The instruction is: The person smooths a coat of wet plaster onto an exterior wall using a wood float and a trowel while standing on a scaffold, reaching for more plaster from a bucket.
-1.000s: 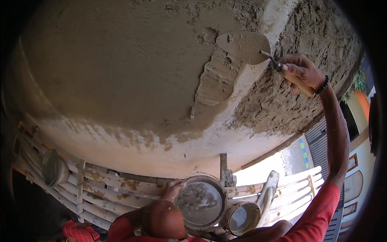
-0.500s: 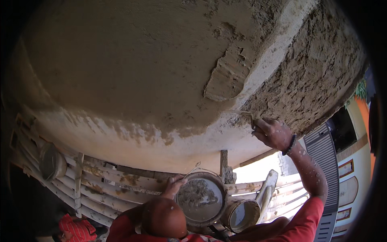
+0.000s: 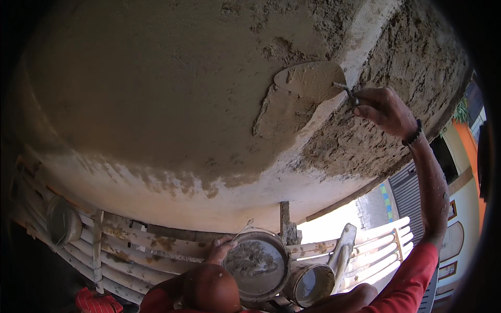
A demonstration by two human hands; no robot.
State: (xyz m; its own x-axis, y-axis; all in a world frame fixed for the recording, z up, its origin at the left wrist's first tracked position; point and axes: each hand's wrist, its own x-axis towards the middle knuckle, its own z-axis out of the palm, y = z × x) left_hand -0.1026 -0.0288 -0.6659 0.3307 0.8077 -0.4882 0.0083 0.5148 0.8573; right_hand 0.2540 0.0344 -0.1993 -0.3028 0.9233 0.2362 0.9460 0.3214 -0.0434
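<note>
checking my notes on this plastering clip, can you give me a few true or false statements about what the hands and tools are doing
1. The right hand holds a trowel up against the surface overhead. True.
2. The trowel blade is clean and bare. False: it is coated with grey mortar.
3. The left hand rests at the rim of a round pan of mortar. True.
4. The pan is empty. False: lumps of wet mortar lie in it.
5. A smaller bucket sits to the right of the pan. True.
6. The wrist of the right hand is bare. False: a dark band circles it.
</note>
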